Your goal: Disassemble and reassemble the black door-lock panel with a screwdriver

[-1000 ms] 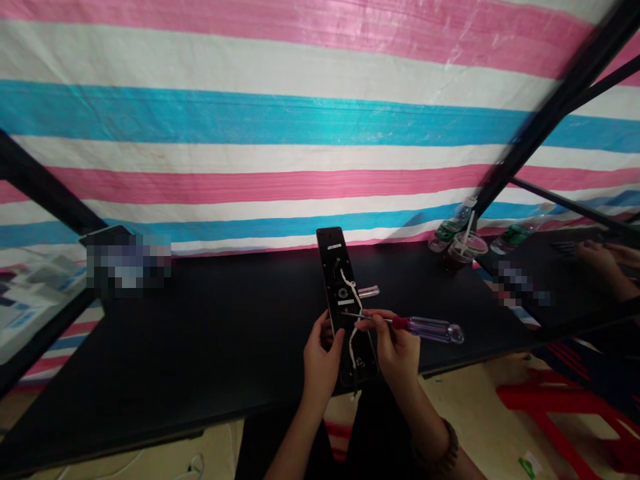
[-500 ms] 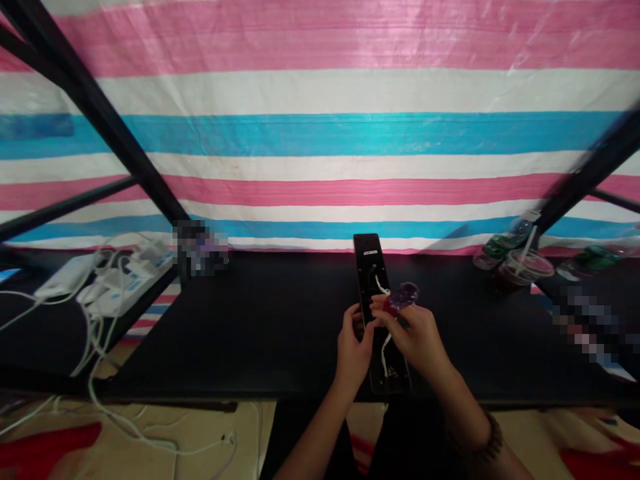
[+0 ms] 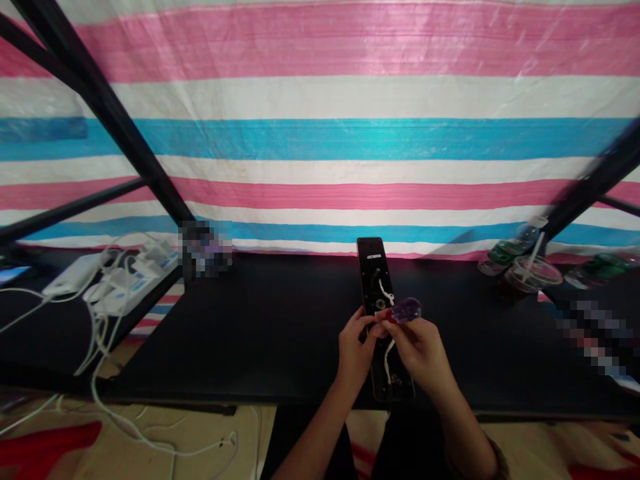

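The long black panel (image 3: 371, 268) is lying on the black table (image 3: 250, 333), its far end pointing toward the striped sheet (image 3: 320, 140) and its near end reaching the table's front edge. A pale cord (image 3: 387, 367) is running along its upward face, partly covered by the hands, and a small white label (image 3: 374, 257) is showing near the far end.

The right hand (image 3: 424, 350) is pinching the screwdriver (image 3: 407, 311) between thumb and fingers close to its red collar; the purple handle is leaning out to the right over the panel's edge. The tip is being hidden by the fingers. The left hand (image 3: 355, 347) is bending over the panel's left edge, thumb and forefinger drawing in beside the right fingertips; whether they are pinching anything, I cannot tell.

Toward the right end, a clear cup (image 3: 531, 275) with a straw is standing on the table just beside a tilted green-labelled bottle (image 3: 506, 255). Another bottle (image 3: 600, 268) is lying beyond the cup. At the far left, a white power strip (image 3: 131, 285) is carrying several plugs, with white cables (image 3: 100, 373) hanging from it toward the floor (image 3: 200, 433). Black frame posts (image 3: 117, 133) are slanting at both sides.
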{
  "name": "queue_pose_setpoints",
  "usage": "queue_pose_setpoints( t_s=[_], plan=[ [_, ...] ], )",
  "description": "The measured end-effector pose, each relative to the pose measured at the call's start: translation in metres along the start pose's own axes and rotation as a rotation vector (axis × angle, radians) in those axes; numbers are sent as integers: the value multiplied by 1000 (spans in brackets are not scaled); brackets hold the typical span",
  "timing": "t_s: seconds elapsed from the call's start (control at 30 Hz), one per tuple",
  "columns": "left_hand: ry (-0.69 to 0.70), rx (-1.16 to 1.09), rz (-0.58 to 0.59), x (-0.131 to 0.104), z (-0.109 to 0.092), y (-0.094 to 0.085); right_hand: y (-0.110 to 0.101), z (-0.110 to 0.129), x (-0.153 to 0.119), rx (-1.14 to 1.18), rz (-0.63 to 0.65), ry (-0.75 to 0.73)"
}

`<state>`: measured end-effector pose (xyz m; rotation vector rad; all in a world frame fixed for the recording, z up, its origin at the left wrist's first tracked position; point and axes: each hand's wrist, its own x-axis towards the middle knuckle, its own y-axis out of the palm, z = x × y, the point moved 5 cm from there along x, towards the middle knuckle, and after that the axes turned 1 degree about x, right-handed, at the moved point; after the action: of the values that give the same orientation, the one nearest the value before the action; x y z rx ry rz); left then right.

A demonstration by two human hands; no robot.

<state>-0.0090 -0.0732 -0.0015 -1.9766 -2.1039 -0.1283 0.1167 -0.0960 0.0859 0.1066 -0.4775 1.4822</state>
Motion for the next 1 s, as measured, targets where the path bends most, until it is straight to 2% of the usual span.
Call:
queue_pose_setpoints(
  t_s=[0.13,0.3,0.47,0.6,0.8,0.93,1.0],
  plan=[
    [3,7,-16,-1,0,0,-6,-7,-3,-1,-125,81],
    [11,10,-16,-1,5,2,-4,-7,-4,47,-67,39],
    [6,22,-23,-1,8,1,-10,-11,-5,33,-204,83],
    [27,25,-15,-1,6,1,-5,-8,-4,65,-89,35],
    [7,23,-28,-1,7,1,-10,-9,-6,83,-210,84],
    [26,29,-19,-2,9,2,-6,-5,-5,92,-105,49],
    [33,35,-19,-2,9,2,-6,-4,-5,55,-112,36]
  ],
)
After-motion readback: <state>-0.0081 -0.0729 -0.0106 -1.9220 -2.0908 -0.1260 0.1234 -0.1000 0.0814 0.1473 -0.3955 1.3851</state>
